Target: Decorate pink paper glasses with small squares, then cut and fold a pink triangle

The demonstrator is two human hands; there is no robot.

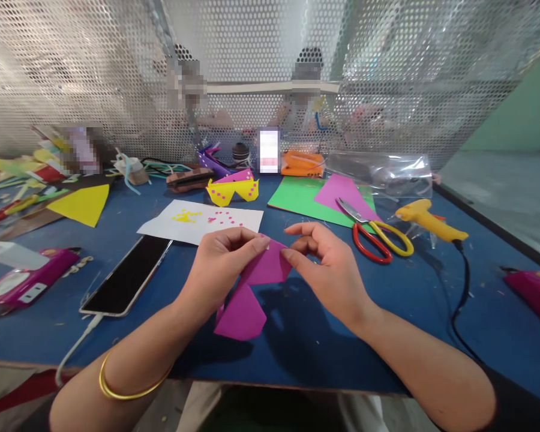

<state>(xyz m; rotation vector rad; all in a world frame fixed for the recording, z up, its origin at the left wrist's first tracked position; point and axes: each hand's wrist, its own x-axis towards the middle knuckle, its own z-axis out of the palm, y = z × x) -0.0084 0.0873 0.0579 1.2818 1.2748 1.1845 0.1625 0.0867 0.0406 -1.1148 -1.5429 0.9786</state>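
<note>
In the middle of the table I hold a magenta glasses-shaped cutout (243,315) of foam or paper, tilted and raised above the tabletop. My left hand (227,258) pinches its upper edge between thumb and fingers. My right hand (326,264) has its thumb and fingertips closed at the cutout's right edge; the other fingers curl loosely. Just beyond lies a white sheet (162,225) with small yellow pieces (186,215) and small pink squares (225,217) scattered on it. Behind the sheet stands a yellow glasses-shaped piece (220,192) dotted with pink squares.
To the right lie scissors (372,241) with red and yellow handles, a green sheet (297,195), a pink sheet (337,192) and a yellow glue gun (432,221) with a black cord. A charging phone (128,276) lies left. Perforated metal panels (261,36) rise behind.
</note>
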